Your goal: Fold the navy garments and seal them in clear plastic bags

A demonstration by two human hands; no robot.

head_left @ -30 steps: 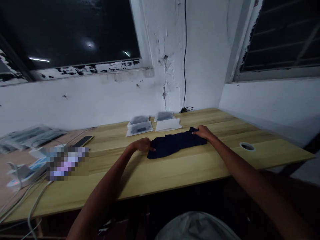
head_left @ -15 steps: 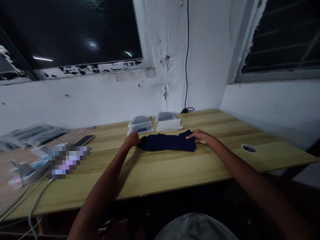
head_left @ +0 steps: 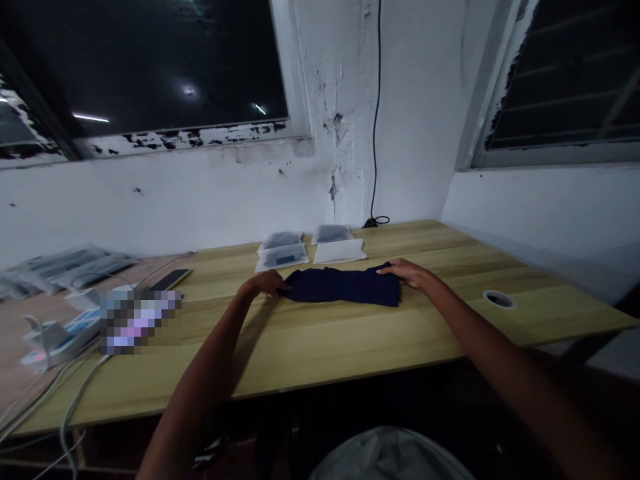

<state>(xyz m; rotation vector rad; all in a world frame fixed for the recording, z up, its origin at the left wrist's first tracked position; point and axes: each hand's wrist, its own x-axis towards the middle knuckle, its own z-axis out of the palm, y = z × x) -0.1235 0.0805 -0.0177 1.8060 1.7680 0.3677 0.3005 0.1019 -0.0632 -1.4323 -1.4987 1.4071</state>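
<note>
A folded piece of dark navy cloth (head_left: 343,287) lies stretched sideways on the wooden table (head_left: 320,347). My left hand (head_left: 267,283) pinches its left end between thumb and fingers. At the opposite end, my right hand (head_left: 405,272) grips the upper right corner, thumb on top and the other fingers underneath. What kind of garment the cloth is, I cannot make out. Just behind it are frosted plastic packets, among them one with a dark label (head_left: 283,257) and a plain white one (head_left: 341,251).
More bagged packets (head_left: 65,267) are piled at the far left. Nearer are a dark phone (head_left: 171,280), a power strip (head_left: 65,343) with plugs, and loose cables (head_left: 75,400). A round cable hole (head_left: 499,299) is at the right. A black cord (head_left: 375,133) hangs down the wall.
The cloth's right end has shifted slightly to the right and lies flatter. My left hand has turned a little, its fingers now showing lower at the cloth's left end.
</note>
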